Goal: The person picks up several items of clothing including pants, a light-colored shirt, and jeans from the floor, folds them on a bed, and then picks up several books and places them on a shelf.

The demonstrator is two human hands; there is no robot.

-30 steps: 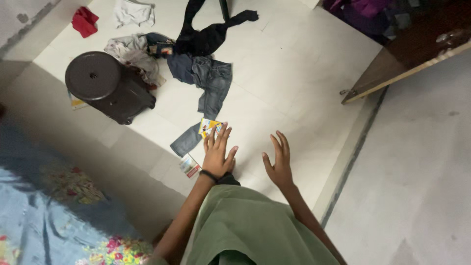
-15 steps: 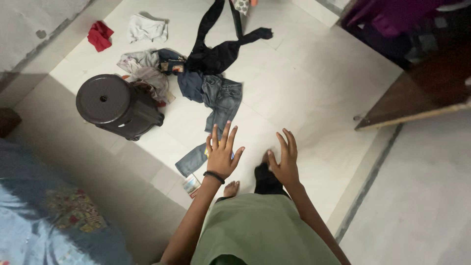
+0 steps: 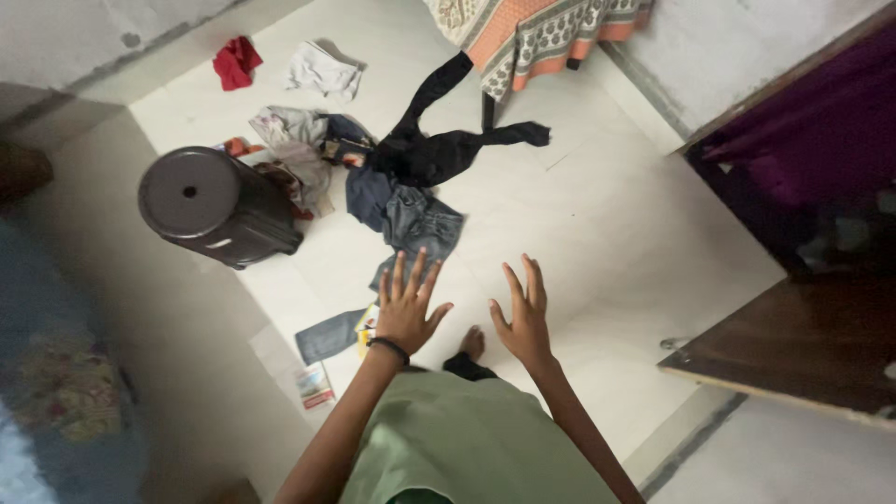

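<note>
Both hands are held out empty over the white tiled floor (image 3: 597,215), the left hand (image 3: 406,308) and right hand (image 3: 523,317) with fingers spread and holding nothing, so this looks like the reach before a pick-up. Nearest them is the pair of faded blue denim jeans (image 3: 411,229), lying crumpled just beyond the left fingertips; gripping it would call for bending lower. The dark brown round plastic stool (image 3: 210,205) crowds the left, while the floor to the right lies open up to the dark wooden door (image 3: 793,355).

One dark stool (image 3: 201,205), one pair of jeans (image 3: 397,243), one red cloth (image 3: 235,62), two open hands (image 3: 407,308).
</note>
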